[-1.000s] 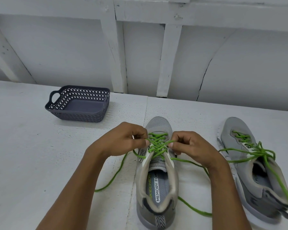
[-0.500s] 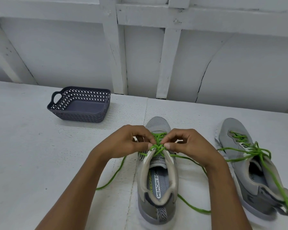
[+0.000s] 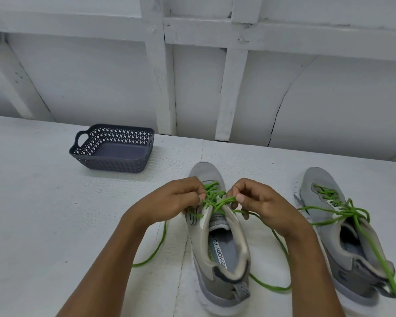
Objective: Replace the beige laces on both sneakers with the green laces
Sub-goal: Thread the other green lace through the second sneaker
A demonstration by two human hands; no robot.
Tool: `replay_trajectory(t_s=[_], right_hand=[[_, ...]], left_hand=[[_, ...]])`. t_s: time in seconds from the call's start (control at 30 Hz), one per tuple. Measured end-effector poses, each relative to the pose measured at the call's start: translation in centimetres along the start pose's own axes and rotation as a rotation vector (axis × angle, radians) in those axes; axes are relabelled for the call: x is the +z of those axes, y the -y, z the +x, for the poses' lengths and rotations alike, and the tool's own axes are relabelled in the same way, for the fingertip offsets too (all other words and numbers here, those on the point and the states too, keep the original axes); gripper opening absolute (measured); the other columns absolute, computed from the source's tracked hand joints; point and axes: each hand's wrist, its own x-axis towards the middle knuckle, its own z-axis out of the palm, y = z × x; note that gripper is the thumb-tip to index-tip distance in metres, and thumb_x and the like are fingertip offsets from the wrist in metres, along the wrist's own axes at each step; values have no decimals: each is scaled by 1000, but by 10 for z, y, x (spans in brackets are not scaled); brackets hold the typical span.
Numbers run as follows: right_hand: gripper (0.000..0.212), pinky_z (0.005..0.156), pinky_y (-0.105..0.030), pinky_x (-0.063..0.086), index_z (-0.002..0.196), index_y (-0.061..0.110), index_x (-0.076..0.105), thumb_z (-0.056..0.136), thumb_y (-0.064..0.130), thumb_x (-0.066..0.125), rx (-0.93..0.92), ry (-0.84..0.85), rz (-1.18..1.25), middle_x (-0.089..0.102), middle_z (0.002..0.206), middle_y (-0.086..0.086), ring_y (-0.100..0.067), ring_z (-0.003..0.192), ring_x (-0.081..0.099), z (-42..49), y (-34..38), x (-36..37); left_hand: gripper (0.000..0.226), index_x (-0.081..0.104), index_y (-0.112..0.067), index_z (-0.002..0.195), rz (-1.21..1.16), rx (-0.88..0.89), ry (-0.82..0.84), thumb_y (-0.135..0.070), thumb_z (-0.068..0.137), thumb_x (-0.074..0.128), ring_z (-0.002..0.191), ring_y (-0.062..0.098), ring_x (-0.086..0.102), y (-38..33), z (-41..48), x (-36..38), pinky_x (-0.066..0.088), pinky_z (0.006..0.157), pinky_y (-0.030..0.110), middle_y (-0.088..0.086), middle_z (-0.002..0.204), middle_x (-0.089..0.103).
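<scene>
1. Judged the step as tying off the green lace (image 3: 217,200) on the grey sneaker (image 3: 222,259) standing by the near edge of the tabletop (image 3: 44,225); saw no beige lace anywhere.
2. Found the left hand (image 3: 178,200) and right hand (image 3: 261,202) each pinching lace strands, fingers curled, close together yet not touching, just over the top eyelets.
3. Noted both loose ends trailing on the tabletop, one to each side of the shoe.
4. Expected next: crossing the strands and drawing them snug into a knot without skewing the lacing.
5. Read the sneaker's long axis as running from near edge to far edge, toe toward the far edge, sole down.
6. Spotted the second sneaker (image 3: 343,243) toward the right edge, toe likewise far, its own green lace (image 3: 343,210) threaded but slack.
7. Saw a dark mesh basket (image 3: 114,165) by the far edge.
</scene>
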Motion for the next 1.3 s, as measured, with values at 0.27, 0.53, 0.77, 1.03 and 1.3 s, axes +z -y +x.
replay_trajectory(t_s=[0.27, 0.53, 0.77, 1.03, 1.3], right_hand=[[16, 64, -26, 46, 98, 10, 66, 84, 18, 68, 16, 62, 16, 65, 85, 2, -11, 73, 54, 0, -4, -4], [9, 64, -25, 45, 83, 13, 66, 91, 17, 66, -1, 44, -13, 62, 76, 0, -10, 69, 53, 10, -6, 0], [19, 64, -22, 44, 87, 1, 60, 88, 20, 61, -4, 40, -2, 61, 77, 1, -7, 70, 54, 8, -7, -3], [20, 63, -25, 44, 86, 9, 58, 88, 28, 59, 53, 23, 47, 59, 76, 2, -12, 74, 55, 4, 0, 0], [27, 60, -16, 37, 77, 8, 53, 96, 26, 59, 95, 117, -125, 48, 65, 10, -6, 61, 41, 14, 12, 11]], left_hand=[[8, 71, -18, 87, 31, 117, -29, -16, 82, 77, 78, 31, 58, 11, -3, -2, 51, 72, 46, -3, 90, 67], [16, 72, -18, 88, 11, 113, 55, -26, 76, 81, 73, 17, 57, 11, 2, -5, 47, 67, 27, -3, 90, 66], [5, 69, -21, 78, 100, 202, -99, -23, 80, 72, 75, 17, 59, 11, 7, -5, 47, 66, 25, -3, 87, 64], [10, 59, -26, 75, 270, 153, -218, -22, 82, 65, 71, 6, 56, 3, 11, -9, 42, 62, 15, -13, 84, 62], [32, 52, -16, 71, 206, 9, -68, -41, 90, 58, 60, 9, 39, 13, 2, -4, 35, 61, 31, -8, 62, 47]])
